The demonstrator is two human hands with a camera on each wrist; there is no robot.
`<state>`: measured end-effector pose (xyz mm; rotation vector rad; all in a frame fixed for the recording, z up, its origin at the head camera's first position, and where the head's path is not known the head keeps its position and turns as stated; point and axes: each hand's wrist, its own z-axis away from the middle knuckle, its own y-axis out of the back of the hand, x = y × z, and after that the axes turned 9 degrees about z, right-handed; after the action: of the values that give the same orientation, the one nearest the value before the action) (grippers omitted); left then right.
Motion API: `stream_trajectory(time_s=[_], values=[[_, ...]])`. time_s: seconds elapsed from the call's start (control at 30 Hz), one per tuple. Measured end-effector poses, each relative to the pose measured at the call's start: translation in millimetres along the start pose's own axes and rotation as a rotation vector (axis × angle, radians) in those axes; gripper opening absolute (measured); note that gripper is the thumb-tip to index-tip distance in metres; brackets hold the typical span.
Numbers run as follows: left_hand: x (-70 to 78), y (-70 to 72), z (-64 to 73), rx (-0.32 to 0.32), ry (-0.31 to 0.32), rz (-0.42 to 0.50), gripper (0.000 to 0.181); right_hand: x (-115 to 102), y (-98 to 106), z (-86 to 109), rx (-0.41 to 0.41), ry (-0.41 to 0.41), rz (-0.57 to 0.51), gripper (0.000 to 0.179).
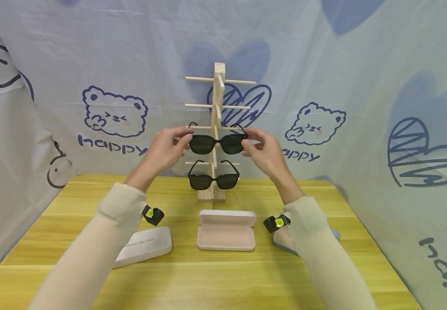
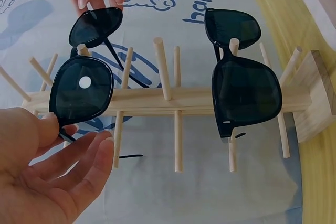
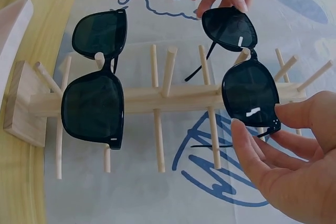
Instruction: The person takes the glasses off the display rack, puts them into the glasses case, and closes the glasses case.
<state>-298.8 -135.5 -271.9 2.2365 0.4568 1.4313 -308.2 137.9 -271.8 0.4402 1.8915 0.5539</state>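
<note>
Dark-lensed sunglasses [image 1: 217, 144] sit across a peg of the wooden display stand [image 1: 218, 92], about midway up. At their left hinge, my left hand [image 1: 168, 148] pinches the frame between thumb and fingers. The right hand [image 1: 263, 151] grips the opposite corner in the same way, its thumb [image 3: 302, 109] at the lens edge. Lower on the stand hangs a second pair of black sunglasses [image 1: 226, 181], which neither hand touches. Both wrist views show the two pairs from the side, with the nose bridges over pegs.
An open glasses case [image 1: 226, 238] with a pale pink inside lies in front of the stand. A closed white case [image 1: 147, 246] is left of it; a blue-edged case [image 1: 283, 239] is partly hidden under the right forearm. Behind the wooden table [image 1: 208, 284] hangs a printed cloth [image 1: 161, 56].
</note>
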Motion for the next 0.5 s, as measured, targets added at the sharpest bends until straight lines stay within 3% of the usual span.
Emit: stream_trajectory(time_s=[0.5], values=[[7.4,6.6,11.1,0.052,-0.048,0.049,0.035,-7,2,8.7,0.018,0.046,-0.047,0.044]])
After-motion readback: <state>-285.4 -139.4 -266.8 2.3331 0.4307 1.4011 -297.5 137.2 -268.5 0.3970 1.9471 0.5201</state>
